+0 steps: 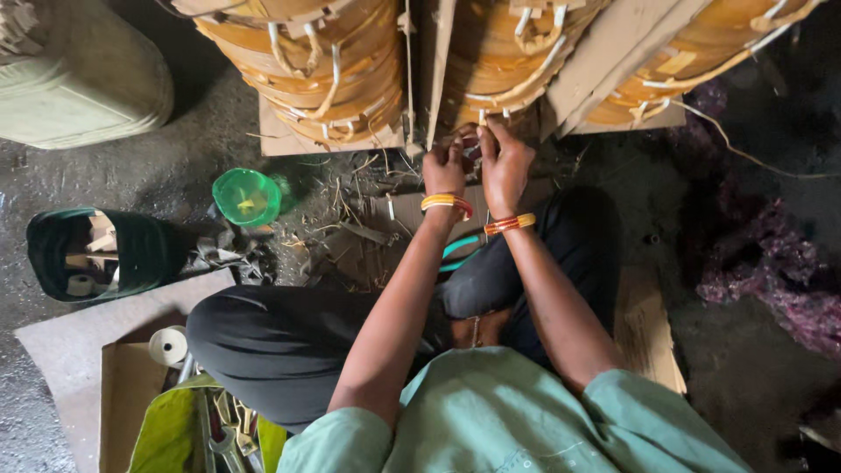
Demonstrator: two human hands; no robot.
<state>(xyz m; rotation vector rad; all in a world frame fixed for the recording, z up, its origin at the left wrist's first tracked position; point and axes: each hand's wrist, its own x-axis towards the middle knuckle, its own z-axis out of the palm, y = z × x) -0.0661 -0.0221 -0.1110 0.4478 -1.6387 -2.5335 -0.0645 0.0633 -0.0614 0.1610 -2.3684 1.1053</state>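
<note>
My left hand (444, 165) and my right hand (505, 158) meet at the lower edge of a large coil wound in yellow-brown tape (504, 52). Both pinch a thin white strip (482, 118) hanging from the winding; the fingertips are close together and partly hide it. Each wrist wears orange and yellow bangles. I sit on the floor with knees bent, in black trousers and a green top. A second coil (315, 70) stands to the left, a third (692, 61) to the right.
A green plastic cup (247, 197) sits on the dirty floor at left. A dark green bag (105, 252) holds tape rolls. A white tape roll (168, 345) and a bag of spanners (215, 434) lie lower left. A pale drum (83, 79) stands upper left. Purple fibrous scrap (780, 271) lies right.
</note>
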